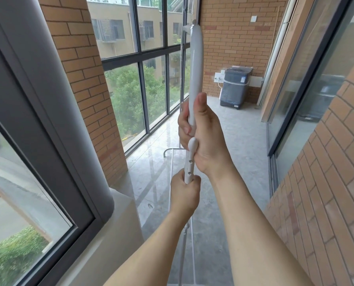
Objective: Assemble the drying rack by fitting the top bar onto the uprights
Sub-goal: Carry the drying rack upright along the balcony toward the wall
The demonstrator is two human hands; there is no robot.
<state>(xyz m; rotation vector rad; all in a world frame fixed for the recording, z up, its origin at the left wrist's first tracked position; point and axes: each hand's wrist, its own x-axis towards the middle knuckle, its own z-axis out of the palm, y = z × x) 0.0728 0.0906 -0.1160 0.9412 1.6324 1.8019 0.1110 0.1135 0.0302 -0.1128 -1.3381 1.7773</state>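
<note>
While upright, both hands clenched: right hand (203,137) round top bar (195,69), left hand (184,193) round upright (188,166).

We count two hands (201,139), one white top bar (195,65), one near upright (189,168), and one washing machine (235,87) at two o'clock.

Both bare hands closed in fists near the middle of the frame, one above the other.

The right hand (203,133) sits higher, just above centre, its fingers curled round the white top bar (195,65) with the thumb lying straight up along it; its forearm runs down to the lower right corner. The left hand (184,195) is below it, slightly left of centre, gripping the white upright (188,168) from underneath, knuckles toward the camera; its forearm slants down to the lower left of the bottom edge.
</note>
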